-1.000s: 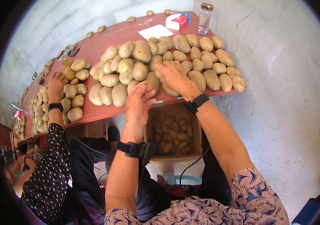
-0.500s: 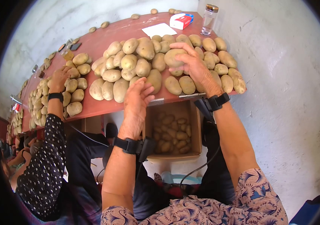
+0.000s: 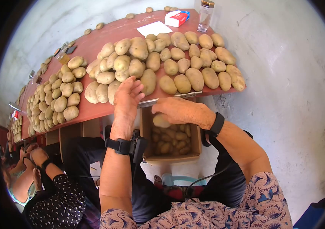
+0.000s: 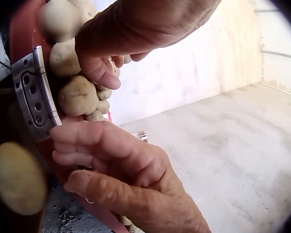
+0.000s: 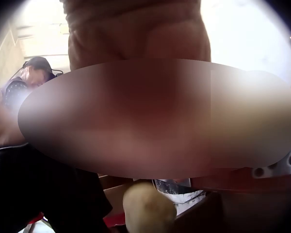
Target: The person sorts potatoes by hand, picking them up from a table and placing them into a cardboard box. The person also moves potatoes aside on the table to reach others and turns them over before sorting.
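Observation:
My right hand (image 3: 181,110) is at the table's front edge, above a cardboard box (image 3: 170,158). A potato (image 3: 161,121) is just below its fingers; in the left wrist view that potato (image 4: 19,178) is blurred and apart from the loosely bent fingers of the right hand (image 4: 121,170). It also shows as a pale potato (image 5: 149,208) low in the right wrist view. My left hand (image 3: 126,95) is by the front of the heaped potatoes (image 3: 126,63), fingers loosely bent, holding nothing. More potatoes (image 3: 170,139) lie in the box.
Spread potatoes (image 3: 195,78) line the table's right end. Behind them are white paper (image 3: 154,29), a tissue pack (image 3: 177,18) and a lidded glass jar (image 3: 205,17) near the wall. Metal hinges (image 4: 36,94) sit at the table edge. Another person sits left, beside more potatoes (image 3: 55,95).
My right hand took a potato from the table, lifted it, brought it down over the box and let go. My left hand barely moved. The neighbouring person's hand left their potatoes.

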Tool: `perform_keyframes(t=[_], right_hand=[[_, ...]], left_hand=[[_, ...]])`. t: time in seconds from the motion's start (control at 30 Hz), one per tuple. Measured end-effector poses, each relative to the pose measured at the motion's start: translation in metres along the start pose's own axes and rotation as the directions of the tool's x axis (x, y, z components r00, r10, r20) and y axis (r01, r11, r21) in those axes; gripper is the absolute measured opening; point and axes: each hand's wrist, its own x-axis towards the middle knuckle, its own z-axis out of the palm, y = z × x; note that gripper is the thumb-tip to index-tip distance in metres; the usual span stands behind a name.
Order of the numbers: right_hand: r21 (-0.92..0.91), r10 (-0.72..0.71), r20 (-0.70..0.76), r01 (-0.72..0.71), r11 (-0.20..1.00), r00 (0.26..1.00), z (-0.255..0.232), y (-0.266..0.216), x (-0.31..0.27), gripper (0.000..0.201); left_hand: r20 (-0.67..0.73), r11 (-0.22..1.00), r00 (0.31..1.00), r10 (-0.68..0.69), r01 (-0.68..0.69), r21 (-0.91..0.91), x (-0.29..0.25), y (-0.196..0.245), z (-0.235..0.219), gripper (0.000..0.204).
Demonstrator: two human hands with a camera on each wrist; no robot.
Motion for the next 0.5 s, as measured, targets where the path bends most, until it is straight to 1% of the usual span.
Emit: perform_keyframes(t=[0.03,0.1,0.17,0.2,0.27,0.3,0.33,0.37,0.4,0.43,0.5], right_hand=[[-0.046,0.047,0.042,-0.045,0.998,0.998,-0.002,-0.002,-0.001,0.031],[-0.065,0.061,0.039,-0.058,0.996,0.997,-0.007,-0.004,-0.002,0.029],[-0.149,0.126,0.038,-0.119,0.982,0.991,-0.011,-0.001,0.001,0.026],[-0.135,0.046,-0.058,-0.054,0.989,0.997,-0.007,0.008,0.002,0.023],[-0.175,-0.021,-0.165,-0.009,0.984,0.986,0.003,0.028,0.011,0.018],[-0.190,-0.012,-0.236,-0.035,0.981,0.972,0.002,0.031,0.011,0.014],[-0.216,-0.048,-0.299,-0.019,0.976,0.953,-0.001,0.036,0.010,0.011],[-0.283,-0.038,-0.326,-0.060,0.957,0.945,-0.012,0.026,0.006,0.011],[-0.291,-0.086,-0.383,-0.032,0.956,0.920,-0.012,0.033,0.007,0.011],[-0.379,-0.159,-0.436,-0.020,0.925,0.886,-0.007,0.049,0.012,0.013],[-0.452,-0.105,-0.475,-0.140,0.881,0.874,-0.012,0.047,0.009,0.012]], left_hand=[[-0.005,1.000,1.000,0.003,-0.003,0.009,0.000,0.000,0.001,0.043],[0.007,1.000,1.000,0.000,0.000,0.002,0.001,-0.003,0.001,0.043],[0.014,1.000,1.000,-0.013,0.013,-0.004,0.002,-0.006,0.000,0.043],[0.034,1.000,0.999,-0.009,0.009,-0.005,0.006,-0.006,0.000,0.042],[0.058,1.000,0.998,-0.002,0.002,-0.003,0.011,-0.011,-0.004,0.040],[0.091,1.000,0.996,0.009,-0.008,-0.003,0.016,-0.015,-0.009,0.040],[0.083,1.000,0.997,-0.004,0.003,0.001,0.015,-0.015,-0.008,0.041],[0.079,1.000,0.997,-0.006,0.006,0.005,0.013,-0.011,-0.005,0.041],[0.062,1.000,0.998,-0.027,0.027,0.008,0.011,-0.010,-0.004,0.041],[0.062,0.999,0.998,-0.021,0.020,0.025,0.009,-0.009,-0.002,0.042],[0.059,0.999,0.998,-0.009,0.006,0.049,0.007,-0.006,0.002,0.043]])
